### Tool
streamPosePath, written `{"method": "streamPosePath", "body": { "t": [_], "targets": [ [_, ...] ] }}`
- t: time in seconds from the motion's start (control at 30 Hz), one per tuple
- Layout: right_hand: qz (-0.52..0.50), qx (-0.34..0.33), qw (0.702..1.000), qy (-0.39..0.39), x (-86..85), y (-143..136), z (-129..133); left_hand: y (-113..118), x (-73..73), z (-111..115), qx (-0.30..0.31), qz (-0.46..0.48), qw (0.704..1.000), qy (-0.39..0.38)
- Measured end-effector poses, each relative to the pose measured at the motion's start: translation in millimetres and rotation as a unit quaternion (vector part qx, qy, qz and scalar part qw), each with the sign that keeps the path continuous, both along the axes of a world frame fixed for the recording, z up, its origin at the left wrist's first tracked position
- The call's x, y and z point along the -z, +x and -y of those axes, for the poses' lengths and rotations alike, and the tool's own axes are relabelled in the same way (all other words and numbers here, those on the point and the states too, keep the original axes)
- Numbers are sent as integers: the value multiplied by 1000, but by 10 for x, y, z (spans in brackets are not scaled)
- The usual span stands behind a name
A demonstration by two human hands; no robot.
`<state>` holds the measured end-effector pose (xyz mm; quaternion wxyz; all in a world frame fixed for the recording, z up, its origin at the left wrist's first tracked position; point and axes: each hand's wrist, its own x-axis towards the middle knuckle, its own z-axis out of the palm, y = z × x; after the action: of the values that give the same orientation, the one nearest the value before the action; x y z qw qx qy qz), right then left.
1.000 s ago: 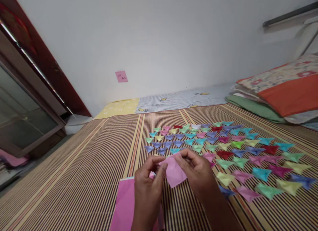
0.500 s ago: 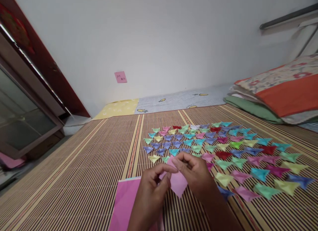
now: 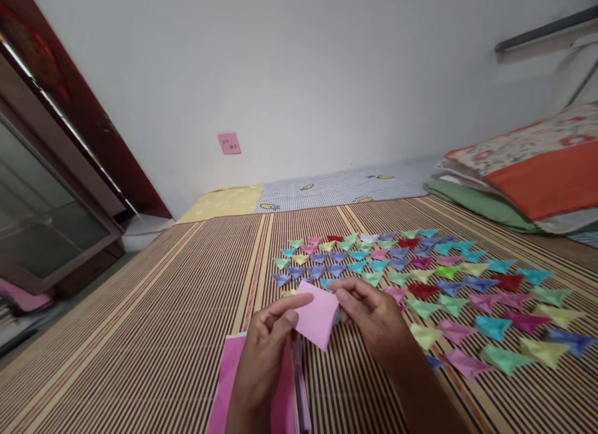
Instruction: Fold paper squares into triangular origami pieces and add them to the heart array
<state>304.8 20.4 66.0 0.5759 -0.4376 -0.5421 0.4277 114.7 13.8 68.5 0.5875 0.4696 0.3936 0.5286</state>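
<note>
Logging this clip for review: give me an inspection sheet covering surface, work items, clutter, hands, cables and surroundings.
Surface: striped woven mat.
Work items: pink paper square held between both hands; pink paper stack on the mat below the left hand.
Clutter: rows of folded paper pieces in many colours, spread on the mat.
Hands: left hand and right hand each pinch the square.
Cables: nothing seen.
Surroundings: white wall with pink sticky note; folded bedding; glass-fronted cabinet.

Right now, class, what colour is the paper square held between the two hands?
Light pink. The paper square, pinched by the left hand and right hand, shows best in the head view.
</note>
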Motion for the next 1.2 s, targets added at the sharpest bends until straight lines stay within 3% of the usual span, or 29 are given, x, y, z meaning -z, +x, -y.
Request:
{"method": "streamPosePath", "body": {
  "t": [0.27,0.6,0.73,0.9,1.07,1.2],
  "targets": [
    [70,-94,991,67,-58,102,55,77,-41,-41,-4,77,997,-25],
    [75,-40,994,76,-95,7,51,46,38,-70,60,65,996,-28],
    [61,-32,994,83,-77,-68,47,62,74,-90,7,44,998,-34],
    [61,-27,995,77,-64,-128,39,135,5,-66,-44,4,999,-13],
    [44,-39,997,55,-58,-188,30,160,-53,-25,-43,-53,998,3],
    [18,-11,999,46,-42,-240,41,191,-38,-26,-50,-77,996,22]
  ]
}}
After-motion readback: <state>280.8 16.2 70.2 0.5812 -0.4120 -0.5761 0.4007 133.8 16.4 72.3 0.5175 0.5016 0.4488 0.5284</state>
